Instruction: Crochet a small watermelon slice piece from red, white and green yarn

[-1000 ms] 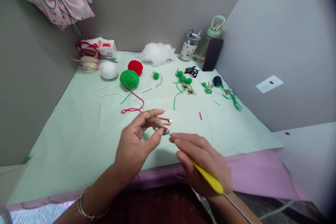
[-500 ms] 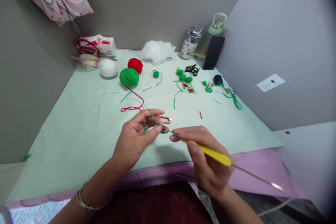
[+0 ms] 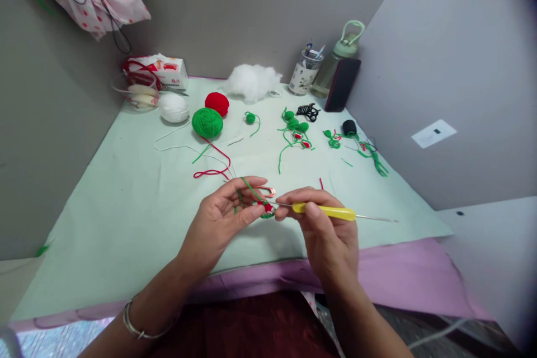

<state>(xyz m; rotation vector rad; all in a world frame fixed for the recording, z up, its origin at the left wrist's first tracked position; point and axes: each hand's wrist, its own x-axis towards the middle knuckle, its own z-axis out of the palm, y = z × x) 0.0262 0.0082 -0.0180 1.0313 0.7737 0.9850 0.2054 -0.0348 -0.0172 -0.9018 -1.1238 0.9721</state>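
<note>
My left hand pinches a small red and green crochet piece over the pale green tablecloth, with a green yarn strand looped over its forefinger. My right hand grips a yellow-handled crochet hook, held level, its metal tip at the piece. The green strand and a red strand run back to the green yarn ball and the red yarn ball. A pink pin-like clip lies just behind the hands.
A white yarn ball, white stuffing, a tissue box, a pen cup, a water bottle and a dark phone line the back. Small green crochet bits, a black hair clip and a black spool lie mid-right. Grey walls enclose the table.
My right hand has turned and risen, swinging the hook from steeply tilted toward me to level. The left hand keeps its pinch on the piece, shifted slightly right.
</note>
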